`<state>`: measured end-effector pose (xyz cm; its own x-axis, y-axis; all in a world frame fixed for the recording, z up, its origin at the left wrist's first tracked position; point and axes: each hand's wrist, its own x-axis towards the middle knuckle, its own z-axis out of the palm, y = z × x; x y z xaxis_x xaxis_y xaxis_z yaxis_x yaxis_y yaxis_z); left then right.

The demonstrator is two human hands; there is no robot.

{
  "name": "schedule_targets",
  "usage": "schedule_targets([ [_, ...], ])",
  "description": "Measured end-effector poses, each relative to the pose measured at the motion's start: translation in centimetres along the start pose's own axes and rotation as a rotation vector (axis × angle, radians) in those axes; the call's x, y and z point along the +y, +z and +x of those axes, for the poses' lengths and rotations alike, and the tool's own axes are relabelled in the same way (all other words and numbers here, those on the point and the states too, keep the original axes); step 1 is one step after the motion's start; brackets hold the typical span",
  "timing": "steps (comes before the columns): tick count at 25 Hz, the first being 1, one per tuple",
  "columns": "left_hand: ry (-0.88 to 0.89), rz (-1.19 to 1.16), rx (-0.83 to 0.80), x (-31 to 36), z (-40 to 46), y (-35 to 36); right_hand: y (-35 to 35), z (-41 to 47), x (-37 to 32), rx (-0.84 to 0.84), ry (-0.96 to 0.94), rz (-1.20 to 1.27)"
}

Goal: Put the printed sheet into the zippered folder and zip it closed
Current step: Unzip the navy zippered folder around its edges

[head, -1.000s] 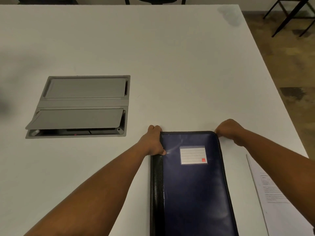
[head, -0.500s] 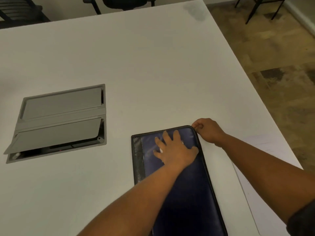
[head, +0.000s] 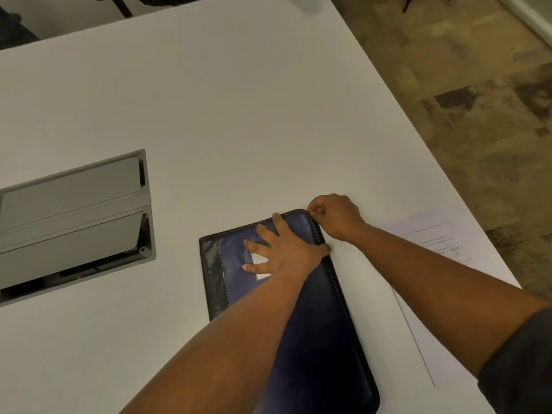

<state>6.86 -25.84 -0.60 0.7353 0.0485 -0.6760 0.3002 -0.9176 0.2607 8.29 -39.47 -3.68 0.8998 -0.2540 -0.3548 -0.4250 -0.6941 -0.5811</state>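
Note:
A dark blue zippered folder [head: 316, 330] with a black spine lies closed on the white table [head: 209, 115]. My left hand [head: 283, 249] rests flat on its cover with fingers spread, partly covering the white label. My right hand [head: 336, 216] is pinched at the folder's far right corner, on the zipper edge; the zipper pull itself is hidden by the fingers. The printed sheet [head: 433, 264] lies flat on the table to the right of the folder, partly under my right forearm.
A grey cable box with hinged lids [head: 74, 216] is sunk into the table at the left. The table's right edge runs diagonally close to the sheet, with brown floor [head: 463, 100] beyond. Chair legs show at the top.
My left hand left the folder's far left corner and now lies flat on the cover. My right hand stays at the far right corner. The view has swung left and tilted.

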Motion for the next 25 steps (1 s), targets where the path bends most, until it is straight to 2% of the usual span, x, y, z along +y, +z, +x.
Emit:
schedule_targets([
  [4, 0.005, -0.05, -0.02, 0.3, -0.1, -0.2, 0.1, 0.1, 1.0, 0.028, -0.07, -0.051],
  [8, 0.027, -0.107, -0.021, 0.0, 0.4, -0.3, -0.4, -0.6, 2.2, -0.005, -0.233, -0.121],
  [15, 0.047, -0.094, -0.002, -0.2, 0.5, -0.1, -0.1, -7.2, 4.7, 0.094, -0.478, -0.175],
  [25, 0.064, -0.028, 0.004, -0.5, 0.9, 0.8, 2.5, -19.1, 8.2, 0.056, -0.44, -0.213],
])
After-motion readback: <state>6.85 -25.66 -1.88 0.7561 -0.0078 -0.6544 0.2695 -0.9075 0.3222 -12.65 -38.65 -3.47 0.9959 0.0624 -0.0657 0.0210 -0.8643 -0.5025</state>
